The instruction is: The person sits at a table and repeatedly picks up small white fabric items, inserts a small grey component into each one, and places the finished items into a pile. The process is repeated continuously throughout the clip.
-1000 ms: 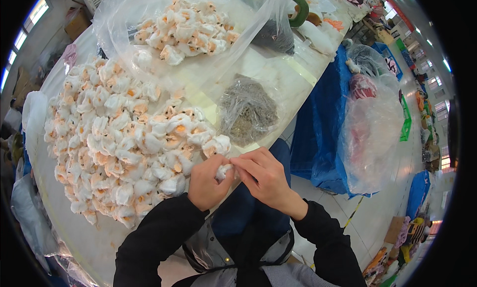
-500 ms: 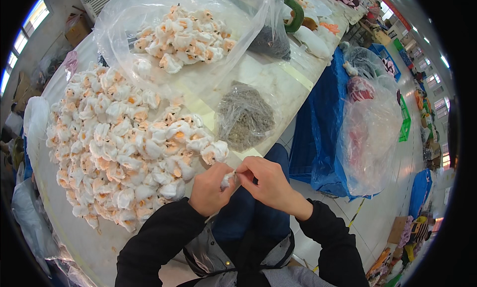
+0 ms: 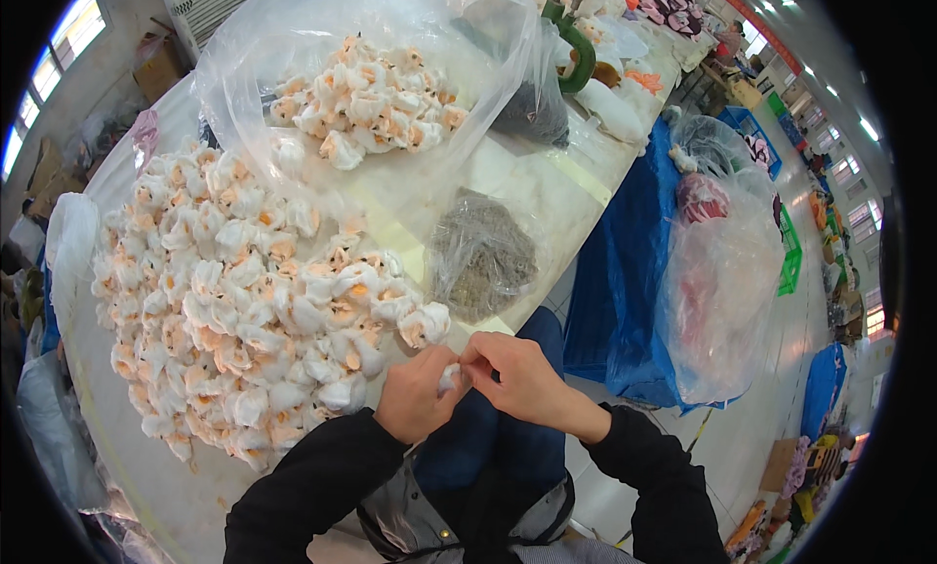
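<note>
My left hand [image 3: 415,396] is closed round a small white plush piece [image 3: 448,378], most of it hidden by the fingers. Right beside it, my right hand [image 3: 519,377] pinches at the same piece with thumb and forefinger. What lies between those fingertips is too small to make out. Both hands meet over my lap at the table's near edge. To their left spreads a big heap of white plush pieces [image 3: 229,291] with peach-orange patches and dark specks. One plush piece [image 3: 424,324] at the heap's tip lies just beyond my left hand.
A clear bag of grey-brown small bits [image 3: 480,261] lies on the table [image 3: 390,188] beyond my hands. Farther back are an open plastic bag [image 3: 488,96] with more plush pieces and a green metal clamp [image 3: 578,52]. Right of the table stands a blue-lined bin [image 3: 625,271] holding bagged material.
The view has tilted slightly, so the table and hands sit a little lower. My hands stay together on the plush piece, with the right fingers slightly shifted.
</note>
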